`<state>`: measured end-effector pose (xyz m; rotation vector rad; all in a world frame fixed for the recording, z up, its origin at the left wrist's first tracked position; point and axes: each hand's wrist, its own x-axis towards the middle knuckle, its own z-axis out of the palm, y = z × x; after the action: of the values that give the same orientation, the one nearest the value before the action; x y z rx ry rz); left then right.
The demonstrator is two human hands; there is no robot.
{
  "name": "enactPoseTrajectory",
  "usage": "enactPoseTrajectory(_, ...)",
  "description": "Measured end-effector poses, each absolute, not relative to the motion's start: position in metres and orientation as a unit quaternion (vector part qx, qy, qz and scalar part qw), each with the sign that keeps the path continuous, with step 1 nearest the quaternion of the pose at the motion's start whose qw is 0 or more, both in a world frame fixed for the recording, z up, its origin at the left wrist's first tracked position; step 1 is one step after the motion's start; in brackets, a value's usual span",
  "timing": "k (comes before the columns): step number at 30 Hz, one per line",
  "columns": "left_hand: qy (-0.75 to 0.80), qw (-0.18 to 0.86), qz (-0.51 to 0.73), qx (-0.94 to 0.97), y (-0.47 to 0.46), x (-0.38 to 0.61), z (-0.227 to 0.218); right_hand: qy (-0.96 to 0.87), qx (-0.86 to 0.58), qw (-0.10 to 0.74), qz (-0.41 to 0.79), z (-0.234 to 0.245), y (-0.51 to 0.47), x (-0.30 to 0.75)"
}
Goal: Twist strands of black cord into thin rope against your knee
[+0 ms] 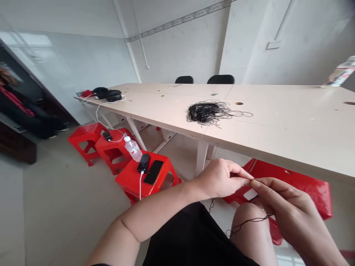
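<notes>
My left hand (220, 179) and my right hand (285, 197) meet fingertip to fingertip above my knee. Both are closed in a pinch on a thin black cord (249, 221). One kinked length of it droops from under my right hand across the knee, and another bit dangles below my left wrist. The part between my fingertips is mostly hidden. A tangled heap of black cords (205, 112) lies on the pale table (277, 138) beyond my hands, with a few loops trailing to the right.
Red stools (310, 181) stand by the table. On the nearest left one are a phone (154, 172), a black device (144, 163) with a white cable and a water bottle (133, 149). Headphones (113, 95) sit at the table's far left, a white bottle (340, 74) at right. A person (16, 103) is at far left.
</notes>
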<state>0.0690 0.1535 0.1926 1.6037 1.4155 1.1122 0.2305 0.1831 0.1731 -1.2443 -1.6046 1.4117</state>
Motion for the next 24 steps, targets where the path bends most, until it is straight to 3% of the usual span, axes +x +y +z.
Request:
enactPoseTrajectory(10, 0.575, 0.235, 0.477, 0.622, 0.15, 0.069, 0.18, -0.677, -0.512, 0.365, 0.384, 0.167, 0.182, 0.213)
enactPoseTrajectory(19, 0.48, 0.507, 0.572, 0.43, 0.146, 0.065, 0.183, -0.722, -0.502, 0.335, 0.339, 0.172, 0.205, 0.222)
enactPoseTrajectory(24, 0.436, 0.568, 0.601, 0.355, 0.145, 0.07, 0.184, -0.782, -0.423, 0.355, 0.288, 0.159, 0.212, 0.227)
